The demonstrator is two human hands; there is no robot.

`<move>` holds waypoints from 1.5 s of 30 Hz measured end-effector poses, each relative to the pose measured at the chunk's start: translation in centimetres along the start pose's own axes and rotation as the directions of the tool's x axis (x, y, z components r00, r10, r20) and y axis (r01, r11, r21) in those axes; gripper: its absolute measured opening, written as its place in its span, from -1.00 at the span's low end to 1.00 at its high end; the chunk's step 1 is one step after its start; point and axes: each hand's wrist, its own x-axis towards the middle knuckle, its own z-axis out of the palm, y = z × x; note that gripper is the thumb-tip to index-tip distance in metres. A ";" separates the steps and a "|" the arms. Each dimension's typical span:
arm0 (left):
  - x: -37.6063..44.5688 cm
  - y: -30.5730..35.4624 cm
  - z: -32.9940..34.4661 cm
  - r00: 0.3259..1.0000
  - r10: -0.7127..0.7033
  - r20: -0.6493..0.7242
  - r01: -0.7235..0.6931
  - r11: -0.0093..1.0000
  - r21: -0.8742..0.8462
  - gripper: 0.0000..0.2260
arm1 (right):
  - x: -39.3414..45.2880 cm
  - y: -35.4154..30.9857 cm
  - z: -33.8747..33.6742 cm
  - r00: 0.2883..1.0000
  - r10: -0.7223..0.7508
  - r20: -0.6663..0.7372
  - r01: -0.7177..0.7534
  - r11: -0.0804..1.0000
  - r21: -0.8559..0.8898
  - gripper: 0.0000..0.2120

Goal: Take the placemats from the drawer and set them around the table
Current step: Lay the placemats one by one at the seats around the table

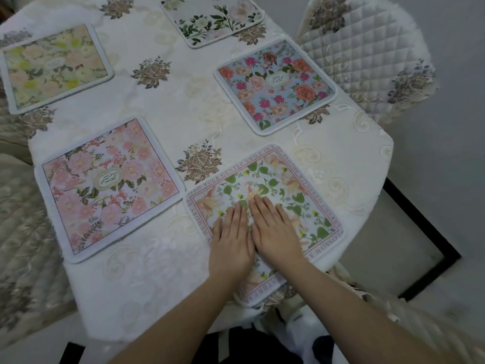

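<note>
Several floral placemats lie flat on the cream tablecloth. The nearest one, a pink-bordered placemat with green leaves and lettering, sits at the table's near edge. My left hand and my right hand press flat on it side by side, fingers straight. A pink-flowered placemat lies to its left. A blue placemat with red roses lies beyond it on the right. At the far left lies a yellow-green placemat. A white placemat with dark leaves is at the far end.
A quilted white chair stands at the table's right side. Another quilted seat cover shows at the left edge. Pale floor with a black line runs at the right. The tablecloth hangs over the near edge.
</note>
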 end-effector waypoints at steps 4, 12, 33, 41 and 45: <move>-0.1 -0.7 -0.5 0.999 0.036 0.029 -0.036 0.999 0.018 -0.45 | -0.2 1.0 -0.5 1.000 -0.004 0.013 0.004 1.000 -0.025 -0.46; -1.3 -4.2 -1.2 0.993 0.073 0.093 -0.078 0.996 0.049 -0.39 | -2.1 9.2 -3.1 0.969 0.244 -0.039 -0.242 0.969 0.048 -0.44; -1.7 -3.6 -4.5 0.998 0.063 -0.025 -0.068 0.949 -0.307 -0.52 | -7.2 -9.6 0.5 0.977 0.213 -0.017 -0.202 0.945 0.256 -0.45; -3.2 -8.0 -2.6 0.982 0.156 0.108 -0.163 0.985 0.057 -0.46 | -8.9 -5.8 1.9 0.955 0.295 -0.028 -0.289 0.949 0.129 -0.37; -3.0 -10.2 -3.6 0.974 0.149 0.171 -0.166 0.982 0.086 -0.37 | -9.8 -2.3 1.4 0.920 0.390 -0.033 -0.383 0.915 0.127 -0.34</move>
